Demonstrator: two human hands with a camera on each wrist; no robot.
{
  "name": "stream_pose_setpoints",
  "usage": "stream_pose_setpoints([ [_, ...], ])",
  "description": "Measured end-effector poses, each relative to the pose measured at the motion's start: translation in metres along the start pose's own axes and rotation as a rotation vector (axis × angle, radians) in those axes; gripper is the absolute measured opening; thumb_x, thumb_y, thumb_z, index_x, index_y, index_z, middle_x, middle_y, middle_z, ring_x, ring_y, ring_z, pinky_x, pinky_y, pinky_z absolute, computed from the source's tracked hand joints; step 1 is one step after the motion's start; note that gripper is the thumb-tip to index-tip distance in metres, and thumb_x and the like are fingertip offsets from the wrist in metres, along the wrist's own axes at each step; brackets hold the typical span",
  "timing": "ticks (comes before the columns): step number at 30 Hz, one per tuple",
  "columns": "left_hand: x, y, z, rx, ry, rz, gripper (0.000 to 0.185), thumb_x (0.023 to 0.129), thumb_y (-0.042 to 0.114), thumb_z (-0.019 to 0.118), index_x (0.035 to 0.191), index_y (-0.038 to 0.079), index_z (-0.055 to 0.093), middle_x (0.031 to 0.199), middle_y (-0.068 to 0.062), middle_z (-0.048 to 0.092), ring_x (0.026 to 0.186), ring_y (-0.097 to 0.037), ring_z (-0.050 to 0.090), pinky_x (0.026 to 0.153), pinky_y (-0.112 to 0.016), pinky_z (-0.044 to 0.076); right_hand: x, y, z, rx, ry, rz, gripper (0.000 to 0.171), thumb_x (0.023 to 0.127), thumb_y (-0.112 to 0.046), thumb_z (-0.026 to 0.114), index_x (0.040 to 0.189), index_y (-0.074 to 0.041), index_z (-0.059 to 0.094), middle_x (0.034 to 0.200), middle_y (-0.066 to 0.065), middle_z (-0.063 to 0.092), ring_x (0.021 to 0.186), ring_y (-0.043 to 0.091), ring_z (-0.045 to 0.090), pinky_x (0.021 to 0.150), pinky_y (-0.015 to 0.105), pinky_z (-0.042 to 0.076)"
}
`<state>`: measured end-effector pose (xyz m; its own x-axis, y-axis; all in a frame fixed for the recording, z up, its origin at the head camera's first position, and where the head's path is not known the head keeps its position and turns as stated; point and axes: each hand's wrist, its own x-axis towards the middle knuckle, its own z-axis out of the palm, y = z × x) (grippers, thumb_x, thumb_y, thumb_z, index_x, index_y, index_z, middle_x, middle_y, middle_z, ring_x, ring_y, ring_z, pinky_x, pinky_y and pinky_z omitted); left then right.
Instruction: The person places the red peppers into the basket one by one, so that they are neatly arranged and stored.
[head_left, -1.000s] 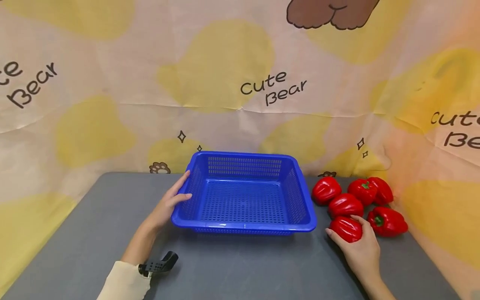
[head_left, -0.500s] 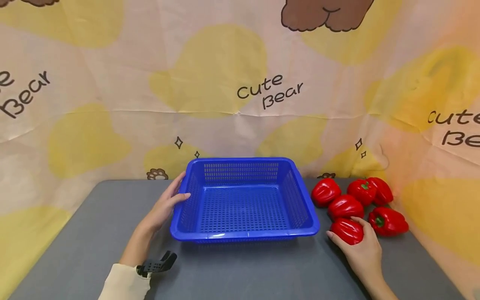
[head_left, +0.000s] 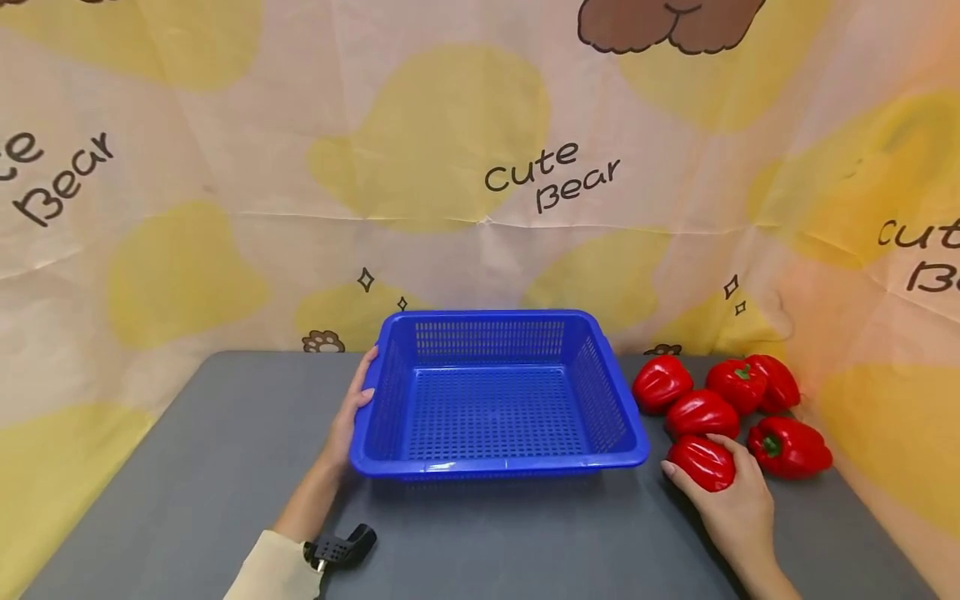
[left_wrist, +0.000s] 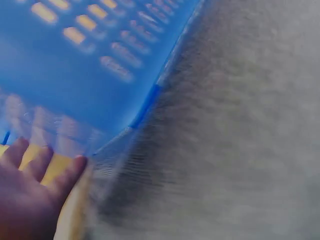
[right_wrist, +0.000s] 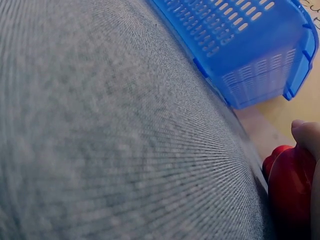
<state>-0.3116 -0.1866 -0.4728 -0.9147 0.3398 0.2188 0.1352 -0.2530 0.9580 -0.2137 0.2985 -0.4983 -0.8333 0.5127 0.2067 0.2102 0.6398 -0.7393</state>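
Right hand (head_left: 731,504): we find the fingers curled over the nearest red pepper (head_left: 701,462), which sits on the grey table (head_left: 187,467) near its right edge, just off the basket's front right corner. The right wrist view confirms a fingertip laid on the pepper (right_wrist: 290,187), and the fruit appears to rest on the table surface, not lifted. Compared with half a second and a full second ago, this hold is unchanged in kind; the hand has only settled a little closer round the pepper.

Left hand (head_left: 351,417): the palm and straight fingers lie flat against the left wall of the blue basket (head_left: 495,467), thumb at the rim. We judge this a pressing, steadying contact and not a closed grasp. The left wrist view, blurred, shows fingers (left_wrist: 30,175) beside the basket wall (left_wrist: 90,75). Earlier the hand lay lower on that wall with the wrist further out; it now stands more upright along the side, and the basket appears shifted slightly rightward on the table, though the camera moved too.

Four further red peppers (head_left: 738,387) lie clustered toward the back right corner, apart from the basket. The basket holds nothing.

Assessment: the basket is braced and one pepper secured, so the work in hand looks ready for a lift; no pepper has yet left the table.
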Motion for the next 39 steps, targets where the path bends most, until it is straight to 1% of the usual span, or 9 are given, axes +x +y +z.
stream_pose_setpoints([
  [3,0.000,-0.001,-0.003,0.026,0.018,0.018,0.060,0.106,0.016,0.023,0.163,0.024,0.007,0.156,-0.015,0.025,0.112,-0.015,0.062,0.083,-0.032,0.059,0.000,-0.001,0.001,0.011,-0.007,-0.004,0.081,0.078,-0.045,0.083,0.141,-0.008,0.048,0.133,0.022,0.054,0.116,0.044,0.050,0.090,0.067,0.050],
  [5,-0.001,-0.003,-0.004,0.050,0.035,0.024,0.059,0.106,0.018,0.025,0.163,0.024,0.009,0.152,-0.010,0.029,0.110,-0.015,0.062,0.082,-0.031,0.058,0.001,-0.002,0.001,0.015,-0.011,-0.011,0.081,0.078,-0.044,0.083,0.141,-0.008,0.048,0.133,0.022,0.054,0.116,0.043,0.051,0.089,0.066,0.051],
  [7,-0.001,-0.005,-0.003,0.054,0.029,0.031,0.059,0.106,0.021,0.025,0.162,0.027,0.009,0.155,-0.007,0.026,0.116,-0.017,0.060,0.085,-0.032,0.058,0.001,-0.002,0.000,0.024,-0.005,-0.021,0.080,0.079,-0.042,0.083,0.141,-0.008,0.048,0.132,0.022,0.054,0.116,0.043,0.051,0.089,0.066,0.051],
  [11,-0.002,-0.013,0.001,0.110,-0.002,0.077,0.062,0.104,0.025,0.028,0.162,0.026,0.007,0.160,-0.016,0.019,0.125,-0.022,0.053,0.091,-0.035,0.056,0.001,-0.002,-0.003,0.030,0.008,-0.031,0.078,0.079,-0.039,0.083,0.140,-0.007,0.048,0.132,0.023,0.054,0.116,0.044,0.051,0.091,0.067,0.050],
  [15,-0.004,-0.021,0.003,0.188,0.010,0.109,0.066,0.101,0.026,0.032,0.162,0.023,0.008,0.160,-0.025,0.019,0.125,-0.025,0.054,0.089,-0.035,0.057,0.000,-0.002,-0.003,0.033,0.000,-0.027,0.078,0.079,-0.039,0.083,0.140,-0.007,0.048,0.133,0.023,0.054,0.116,0.044,0.051,0.092,0.067,0.049],
  [20,-0.002,-0.022,0.004,0.165,0.031,0.103,0.066,0.100,0.024,0.032,0.162,0.023,0.009,0.161,-0.024,0.020,0.123,-0.027,0.056,0.088,-0.038,0.059,0.000,-0.002,-0.002,0.033,-0.004,-0.022,0.079,0.079,-0.040,0.083,0.141,-0.007,0.048,0.133,0.023,0.053,0.116,0.044,0.050,0.091,0.067,0.049],
  [28,0.001,-0.020,0.005,0.114,0.036,0.124,0.069,0.097,0.017,0.030,0.162,0.020,0.007,0.158,-0.025,0.022,0.114,-0.021,0.062,0.082,-0.037,0.061,0.003,-0.003,0.000,0.048,0.003,-0.004,0.081,0.079,-0.042,0.083,0.143,-0.007,0.047,0.135,0.023,0.052,0.118,0.044,0.050,0.091,0.067,0.049],
  [36,0.001,-0.020,0.005,0.130,0.039,0.108,0.070,0.097,0.020,0.031,0.163,0.021,0.006,0.164,-0.024,0.016,0.122,-0.020,0.058,0.086,-0.037,0.060,0.005,0.001,-0.002,0.042,0.049,0.048,0.085,0.082,-0.042,0.079,0.149,-0.004,0.043,0.144,0.027,0.043,0.126,0.048,0.041,0.095,0.071,0.045],
  [39,0.000,-0.020,0.005,0.124,0.039,0.114,0.070,0.097,0.019,0.030,0.162,0.020,0.006,0.162,-0.025,0.018,0.119,-0.021,0.060,0.085,-0.037,0.060,0.005,0.001,-0.002,0.052,0.048,0.044,0.082,0.083,-0.042,0.078,0.149,-0.007,0.044,0.142,0.026,0.046,0.126,0.047,0.043,0.095,0.070,0.045],
])
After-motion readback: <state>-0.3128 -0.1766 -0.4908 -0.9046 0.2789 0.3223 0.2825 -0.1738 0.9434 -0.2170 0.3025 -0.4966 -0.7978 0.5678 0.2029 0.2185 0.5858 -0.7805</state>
